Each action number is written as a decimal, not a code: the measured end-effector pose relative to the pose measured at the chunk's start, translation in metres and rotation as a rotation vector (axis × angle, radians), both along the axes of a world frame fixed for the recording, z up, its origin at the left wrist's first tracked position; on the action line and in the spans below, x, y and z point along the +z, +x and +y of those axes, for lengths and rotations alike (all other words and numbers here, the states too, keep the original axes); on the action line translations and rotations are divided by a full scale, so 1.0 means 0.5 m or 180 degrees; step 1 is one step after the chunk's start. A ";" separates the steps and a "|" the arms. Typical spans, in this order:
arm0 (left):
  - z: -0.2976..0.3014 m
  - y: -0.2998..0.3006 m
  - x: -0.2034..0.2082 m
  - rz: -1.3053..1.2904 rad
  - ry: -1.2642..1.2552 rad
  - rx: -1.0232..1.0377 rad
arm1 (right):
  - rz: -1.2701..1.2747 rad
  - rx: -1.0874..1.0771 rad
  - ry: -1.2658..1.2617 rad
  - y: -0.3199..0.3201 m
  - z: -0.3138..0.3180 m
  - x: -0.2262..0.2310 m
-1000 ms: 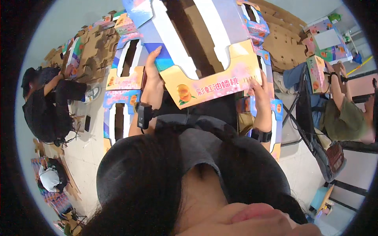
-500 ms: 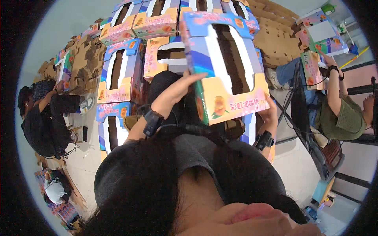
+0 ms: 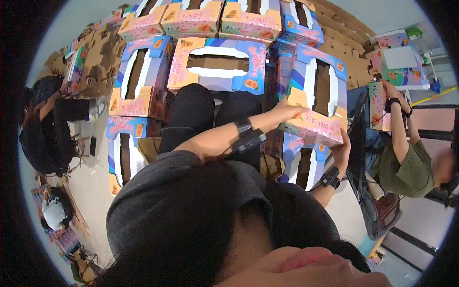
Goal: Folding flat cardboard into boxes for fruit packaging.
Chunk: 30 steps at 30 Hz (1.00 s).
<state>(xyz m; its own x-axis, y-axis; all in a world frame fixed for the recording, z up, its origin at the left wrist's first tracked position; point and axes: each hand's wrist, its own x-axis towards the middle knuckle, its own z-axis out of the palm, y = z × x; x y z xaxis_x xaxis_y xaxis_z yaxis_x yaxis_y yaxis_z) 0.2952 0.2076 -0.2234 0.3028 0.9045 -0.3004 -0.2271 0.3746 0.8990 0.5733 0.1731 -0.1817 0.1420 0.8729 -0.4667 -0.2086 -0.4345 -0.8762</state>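
Note:
My left hand point(image 3: 288, 113) grips a colourful fruit carton point(image 3: 315, 128) by its near left edge, its thumb over the orange front. The near right corner of that carton rests in my right hand point(image 3: 341, 147), whose fingers are partly hidden. Pink, orange and blue, it has a long opening in its top with white rims. It sits at the right end of a row, close to another carton point(image 3: 258, 76) lying crosswise before my knees. Beneath my right wrist stands a further carton point(image 3: 308, 165) of the same kind.
Several matching cartons point(image 3: 191, 24) stand in rows ahead, with one more carton point(image 3: 131, 103) at left. Brown cardboard sheets point(image 3: 342, 71) lie behind. A person in a green shirt point(image 3: 406, 167) handles a carton at right; a person in dark clothes point(image 3: 45, 138) sits at left.
The carton in my hands has moved right and down, off the middle, and now stands at the right of the row. The crosswise carton behind it has come into full view.

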 end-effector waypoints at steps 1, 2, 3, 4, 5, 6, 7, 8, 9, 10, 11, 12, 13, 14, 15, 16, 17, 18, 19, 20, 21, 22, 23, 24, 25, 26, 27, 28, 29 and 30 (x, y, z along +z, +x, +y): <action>0.012 0.000 0.006 -0.0527 -0.0005 -0.0445 | 0.0015 -0.0070 0.0041 0.008 0.011 -0.004; 0.016 0.000 0.005 -0.0544 -0.0034 -0.0426 | 0.0032 -0.0136 0.0080 0.014 0.023 -0.009; 0.018 -0.003 0.003 -0.0573 -0.0066 -0.0434 | 0.0133 -0.0171 0.0126 0.016 0.041 -0.019; 0.017 -0.006 -0.002 -0.0602 -0.0100 -0.0433 | 0.0120 -0.0145 0.0090 0.037 0.062 -0.044; 0.017 -0.008 -0.009 -0.0732 0.0164 -0.0542 | 0.0166 -0.0210 0.0094 0.075 0.083 -0.078; 0.018 0.000 -0.036 -0.0742 0.0127 -0.0521 | 0.0221 -0.0267 0.0093 0.094 0.098 -0.101; 0.019 0.009 -0.078 -0.0232 0.0355 -0.0350 | 0.0444 -0.0035 -0.0009 0.080 0.118 -0.091; 0.024 0.016 -0.094 0.0279 0.0583 -0.0238 | 0.0440 -0.0020 -0.0051 0.073 0.125 -0.089; 0.034 0.018 -0.111 0.0095 0.0280 -0.0416 | 0.0414 -0.0010 -0.0029 0.065 0.130 -0.088; 0.039 0.019 -0.118 0.0098 0.0243 -0.0392 | 0.0395 0.0007 -0.0003 0.060 0.139 -0.092; 0.042 0.023 -0.120 -0.0044 0.0382 -0.0429 | 0.0230 0.0120 -0.0099 0.086 0.150 -0.112; 0.044 0.026 -0.122 -0.0186 0.0521 -0.0468 | 0.0230 0.0102 -0.0124 0.109 0.163 -0.135; 0.047 0.026 -0.118 0.0078 0.0282 -0.0460 | 0.0433 0.0217 -0.0071 0.123 0.175 -0.158; 0.048 0.026 -0.107 0.0071 0.0247 -0.0490 | 0.0629 0.0323 -0.0013 0.140 0.185 -0.179; 0.050 0.025 -0.096 0.0099 0.0007 -0.0442 | 0.0525 0.0298 -0.0119 0.155 0.195 -0.200; 0.049 0.023 -0.094 0.0139 -0.0241 -0.0345 | 0.0532 0.0308 -0.0158 0.159 0.206 -0.222; 0.053 0.028 -0.105 -0.0146 -0.0072 -0.0245 | 0.0047 0.0279 -0.0262 0.163 0.216 -0.241; 0.059 0.030 -0.116 -0.0148 -0.0094 -0.0250 | -0.0440 0.0248 -0.0364 0.167 0.223 -0.262; 0.066 0.030 -0.110 -0.0383 -0.0134 -0.0464 | -0.0619 0.0374 -0.0163 0.167 0.218 -0.283; 0.068 0.031 -0.104 -0.0620 -0.0174 -0.0681 | -0.0617 0.0337 -0.0180 0.177 0.212 -0.295; 0.063 0.035 -0.098 -0.0196 -0.0036 -0.0628 | -0.0720 0.0401 -0.0099 0.184 0.204 -0.309; 0.063 0.034 -0.113 -0.0179 -0.0060 -0.0601 | -0.0802 0.0533 -0.0021 0.156 0.200 -0.308; 0.066 0.037 -0.136 -0.0181 -0.0098 -0.0659 | -0.0738 0.0634 0.0017 0.113 0.190 -0.287; 0.068 0.042 -0.149 -0.0194 -0.0128 -0.0748 | -0.0732 0.0634 0.0002 0.094 0.185 -0.272; 0.068 0.050 -0.148 -0.0202 -0.0143 -0.0809 | -0.1142 0.0556 -0.0032 0.090 0.176 -0.265; 0.066 0.046 -0.142 -0.0234 -0.0279 -0.0778 | -0.1532 0.0555 -0.0054 0.071 0.176 -0.255; 0.062 0.041 -0.137 -0.0267 -0.0416 -0.0741 | -0.1602 0.0494 0.0077 0.051 0.175 -0.246; 0.062 0.042 -0.135 -0.0258 -0.0416 -0.0767 | -0.1595 0.0468 0.0073 0.061 0.177 -0.255; 0.062 0.046 -0.136 -0.0283 -0.0262 -0.0832 | -0.1637 0.0446 0.0001 0.082 0.184 -0.272; 0.061 0.049 -0.136 -0.0310 -0.0108 -0.0892 | -0.1680 0.0428 -0.0072 0.100 0.187 -0.290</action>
<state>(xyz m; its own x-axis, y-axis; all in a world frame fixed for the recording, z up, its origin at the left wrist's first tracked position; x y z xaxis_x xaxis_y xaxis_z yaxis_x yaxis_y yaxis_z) 0.3196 0.2382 -0.2915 0.5683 0.7714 -0.2863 -0.1952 0.4645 0.8638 0.6235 0.2667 -0.3269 0.2499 0.8901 -0.3812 0.3156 -0.4471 -0.8370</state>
